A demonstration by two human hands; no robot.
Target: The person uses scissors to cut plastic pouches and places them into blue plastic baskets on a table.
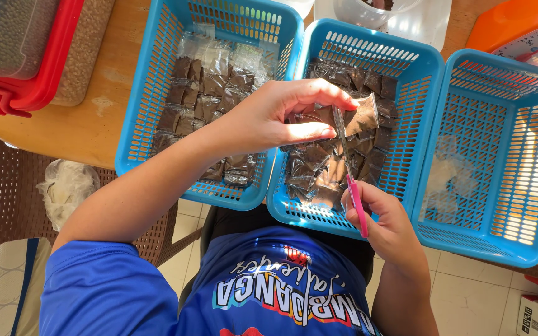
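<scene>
My left hand [275,115] pinches a small clear packet of brown powder [361,116] above the middle blue basket [400,65]. My right hand [384,218] grips pink-handled scissors [351,180], whose blades reach up to the packet's edge. The middle basket holds several more brown packets [319,168]. The left blue basket [157,68] is also filled with several packets of the same kind [203,87]. The right blue basket [518,155] holds only a few scraps of clear plastic [449,174].
A red-lidded container [26,56] sits on the wooden table [88,118] at the left. An orange scale [530,37] and a clear tub [406,18] stand at the back. A crumpled plastic bag [63,186] lies on a woven chair.
</scene>
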